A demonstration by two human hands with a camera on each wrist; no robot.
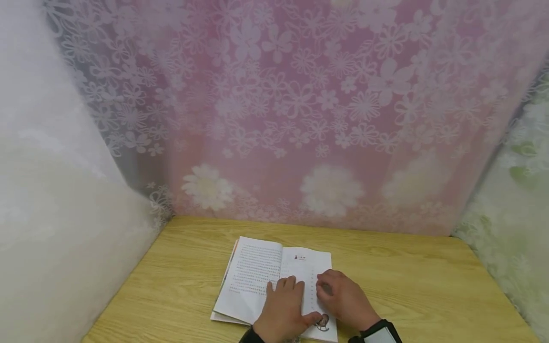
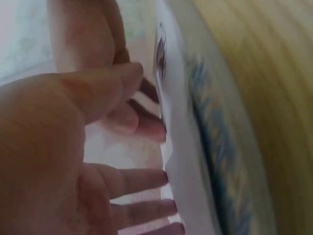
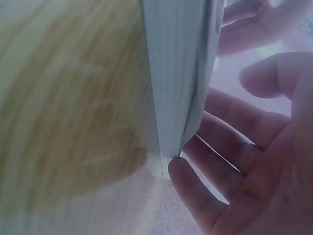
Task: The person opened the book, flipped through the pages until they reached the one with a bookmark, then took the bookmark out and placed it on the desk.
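An open book (image 1: 253, 271) lies on the wooden table, with printed text on its left page and a small drawing (image 1: 322, 323) low on its right page. My left hand (image 1: 284, 310) rests on the right page near the spine, fingers spread and fairly straight. At the right edge of that page is my right hand (image 1: 346, 299), bent at the fingers. In the right wrist view, the fingertips of this hand (image 3: 264, 166) touch the edge of the top pages, and its thumb stands apart from them. Both hands hide parts of the right page.
The table (image 1: 429, 286) has a yellowish wood grain. A pink floral curtain (image 1: 279, 119) hangs behind it. Pale sheets flank it, a white one (image 1: 64, 190) on the left and a leaf-patterned one (image 1: 519, 228) on the right.
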